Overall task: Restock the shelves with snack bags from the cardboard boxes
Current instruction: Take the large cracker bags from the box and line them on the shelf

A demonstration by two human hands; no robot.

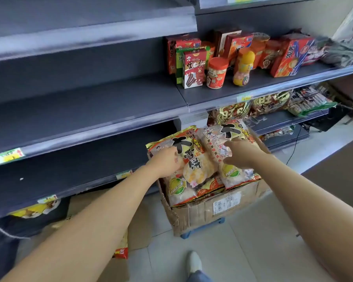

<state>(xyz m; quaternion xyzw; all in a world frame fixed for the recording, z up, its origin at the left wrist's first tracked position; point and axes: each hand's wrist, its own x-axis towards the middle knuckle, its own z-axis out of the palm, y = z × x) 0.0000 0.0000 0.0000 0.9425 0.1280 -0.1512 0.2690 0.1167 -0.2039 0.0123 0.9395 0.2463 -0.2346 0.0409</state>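
1. Running alongside the aisle, the shelves [90, 102] are awaiting stock.
2. The cardboard box [212, 208] is sitting open just beside them, keeping the snack bags [194, 165] reachable.
3. The left hand [165, 161] is pinching one bag's edge, while the right hand [240, 153] is spreading over another, probably for lifting.

Snack bags [192, 165] are showing glossy, crinkled plastic film that is catching the light. Cardboard box [196, 214] is presenting matt brown board, creased and torn at its edges, and is bearing a smooth white paper label [226, 202]. Shelves [90, 102] are appearing as matt dark-grey painted metal. Floor tiles [253, 241] are looking smooth and pale.
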